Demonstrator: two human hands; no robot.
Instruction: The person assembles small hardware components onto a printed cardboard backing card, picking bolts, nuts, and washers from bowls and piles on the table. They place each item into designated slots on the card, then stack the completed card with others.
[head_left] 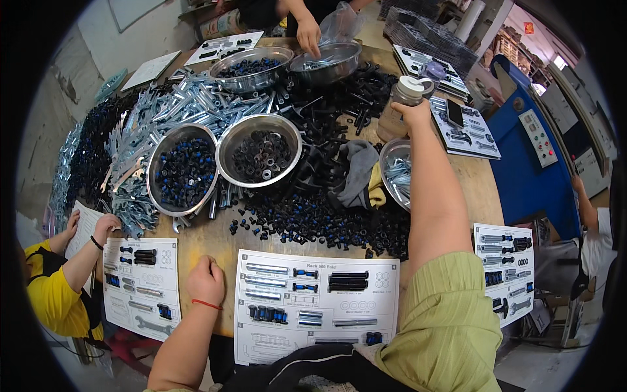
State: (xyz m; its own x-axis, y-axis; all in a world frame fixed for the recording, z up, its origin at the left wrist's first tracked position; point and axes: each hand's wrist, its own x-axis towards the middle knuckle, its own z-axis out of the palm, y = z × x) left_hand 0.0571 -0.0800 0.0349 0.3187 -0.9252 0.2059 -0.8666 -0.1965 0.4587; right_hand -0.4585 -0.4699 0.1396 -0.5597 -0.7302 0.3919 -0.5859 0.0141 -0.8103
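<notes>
My right arm stretches far across the table, and my right hand (pixel 416 115) is closed around a clear drinking bottle (pixel 392 121) with a white lid. My left hand (pixel 206 282) rests as a fist on the wooden table's front part, a red string at its wrist; whatever it may hold is hidden. Between my arms lies a parts sheet (pixel 317 264) with bolts, sleeves and tubes lying on its printed outlines. Past the sheet spreads a heap of black bolts with blue threads (pixel 313 219). A steel bowl of silver parts (pixel 397 171) stands beside my right forearm.
Steel bowls hold blue-banded bolts (pixel 185 171) and washers (pixel 261 153). Open wrenches (pixel 127 150) and silver tubes are heaped left. A grey cloth (pixel 358 171) lies centre-right. One co-worker's hand (pixel 308 36) reaches into a far bowl; another co-worker (pixel 62 287) sits left. A phone (pixel 454 113) lies right.
</notes>
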